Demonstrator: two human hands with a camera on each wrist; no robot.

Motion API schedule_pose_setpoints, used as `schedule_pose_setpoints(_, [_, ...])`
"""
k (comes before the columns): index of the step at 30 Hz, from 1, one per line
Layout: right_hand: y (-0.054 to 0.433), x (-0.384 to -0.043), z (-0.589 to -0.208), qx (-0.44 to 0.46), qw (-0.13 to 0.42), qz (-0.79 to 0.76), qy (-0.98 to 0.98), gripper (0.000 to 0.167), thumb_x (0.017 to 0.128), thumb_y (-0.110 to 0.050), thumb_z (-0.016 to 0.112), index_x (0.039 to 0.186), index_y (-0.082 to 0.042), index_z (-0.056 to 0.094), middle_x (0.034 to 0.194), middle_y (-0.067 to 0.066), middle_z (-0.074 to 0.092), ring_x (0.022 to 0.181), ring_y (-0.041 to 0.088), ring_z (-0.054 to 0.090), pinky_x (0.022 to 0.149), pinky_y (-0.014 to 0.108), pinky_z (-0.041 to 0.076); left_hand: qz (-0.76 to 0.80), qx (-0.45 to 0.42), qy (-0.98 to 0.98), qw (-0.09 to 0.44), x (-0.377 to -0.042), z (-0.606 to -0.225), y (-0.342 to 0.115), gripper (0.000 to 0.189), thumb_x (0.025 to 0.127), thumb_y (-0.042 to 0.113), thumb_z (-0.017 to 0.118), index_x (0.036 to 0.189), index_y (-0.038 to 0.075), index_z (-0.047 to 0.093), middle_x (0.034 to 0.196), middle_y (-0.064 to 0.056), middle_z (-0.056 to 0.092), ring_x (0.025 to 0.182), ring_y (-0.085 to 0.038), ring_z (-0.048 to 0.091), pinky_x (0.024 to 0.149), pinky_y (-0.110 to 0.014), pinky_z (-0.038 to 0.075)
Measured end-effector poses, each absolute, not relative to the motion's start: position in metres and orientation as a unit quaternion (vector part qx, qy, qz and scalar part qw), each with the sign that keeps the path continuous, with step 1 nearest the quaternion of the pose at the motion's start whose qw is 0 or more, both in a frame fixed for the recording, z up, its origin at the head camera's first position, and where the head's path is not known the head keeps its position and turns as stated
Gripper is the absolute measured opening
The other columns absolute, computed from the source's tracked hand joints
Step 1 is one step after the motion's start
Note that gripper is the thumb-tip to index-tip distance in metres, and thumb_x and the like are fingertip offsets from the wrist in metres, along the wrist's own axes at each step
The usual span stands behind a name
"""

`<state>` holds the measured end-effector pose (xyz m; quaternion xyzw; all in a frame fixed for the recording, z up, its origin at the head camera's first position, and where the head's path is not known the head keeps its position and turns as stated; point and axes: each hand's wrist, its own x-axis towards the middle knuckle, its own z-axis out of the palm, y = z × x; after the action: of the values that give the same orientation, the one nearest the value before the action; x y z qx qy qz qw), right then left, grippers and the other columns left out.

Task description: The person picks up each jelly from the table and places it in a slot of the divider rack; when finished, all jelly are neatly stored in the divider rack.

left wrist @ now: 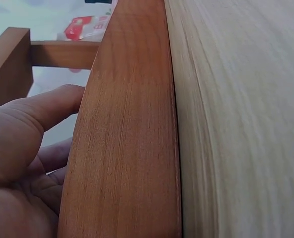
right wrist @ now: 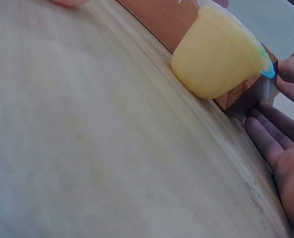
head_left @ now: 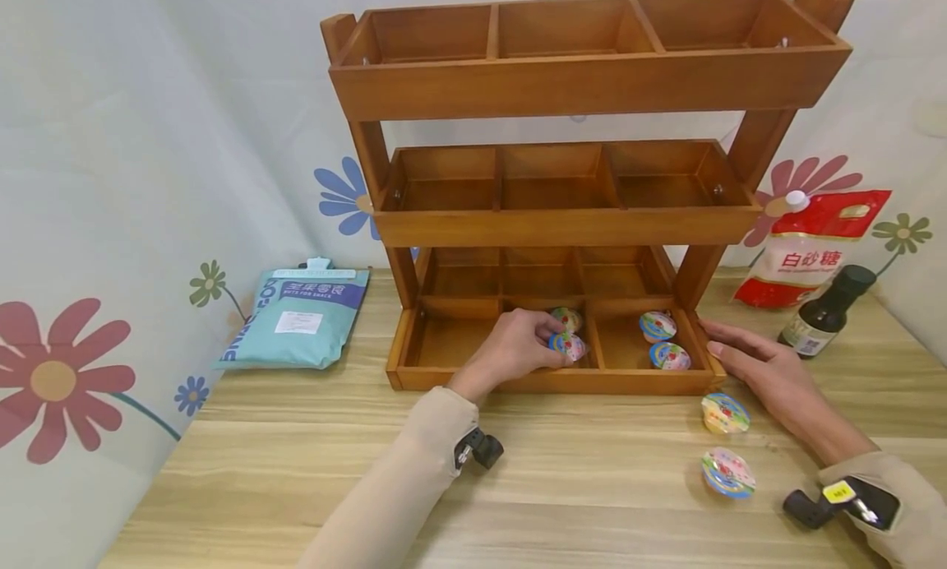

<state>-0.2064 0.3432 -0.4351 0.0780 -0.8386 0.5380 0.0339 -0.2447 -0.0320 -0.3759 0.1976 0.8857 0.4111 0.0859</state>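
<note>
1) The left hand (head_left: 506, 349) is in the rack (head_left: 565, 228), in the bottom tray (head_left: 444, 379), at 6 o'clock from the rack's centre; its grip is narrow, thumb and fingers pinching the near cup (head_left: 570, 348)
2) The near cup is in the middle slot (head_left: 518, 303), front row, at 3 o'clock from that hand; whether it touches the slot's floor, I cannot tell
3) At 12 o'clock from it, in the same slot, sits the far cup (head_left: 568, 316), partly hidden
4) At 3 o'clock, the right slot (head_left: 620, 349) holds the back cup (head_left: 657, 326) and the front cup (head_left: 670, 356)
5) The right hand (head_left: 773, 380), at 4 o'clock from the rack's centre, grips nothing, fingers extended against the rack's end
6) On the table (head_left: 555, 487), at 5 o'clock, lie the yellow cup (head_left: 725, 414), near the right hand, and the pink cup (head_left: 728, 472)
7) The bag (head_left: 299, 322) lies at 8 o'clock, the pouch (head_left: 806, 252) stands at 3, the bottle (head_left: 819, 316) at 4
</note>
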Motion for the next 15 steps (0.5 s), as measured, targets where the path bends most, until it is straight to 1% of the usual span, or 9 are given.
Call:
schedule_pose_setpoints(6, [0.3427, -0.2065, -0.4343, 0.077, 0.033, 0.539, -0.838, 0.052, 0.109, -0.03, 0.064, 0.156, -0.01, 0.055, 0.135, -0.029, 0.062, 0.12, -0.016, 0.055, 0.091, 0.008, 0.047, 0.404, 0.202, 0.887, 0.095, -0.2465, -0.374, -0.0326, 0.04, 0.089, 0.018, 0.089, 0.125, 0.008, 0.077, 0.106, 0.0, 0.073, 0.098, -0.014, 0.066, 0.083, -0.029, 0.056])
schedule_pose_setpoints(15, [0.3416, -0.2064, -0.4355, 0.078, 0.031, 0.563, -0.822, 0.05, 0.109, -0.026, 0.064, 0.156, -0.01, 0.055, 0.133, -0.029, 0.063, 0.118, -0.014, 0.058, 0.091, 0.009, 0.049, 0.393, 0.204, 0.89, 0.106, -0.2493, -0.373, -0.0322, 0.038, 0.089, 0.016, 0.088, 0.124, 0.007, 0.077, 0.106, -0.002, 0.074, 0.095, -0.014, 0.066, 0.085, -0.03, 0.056])
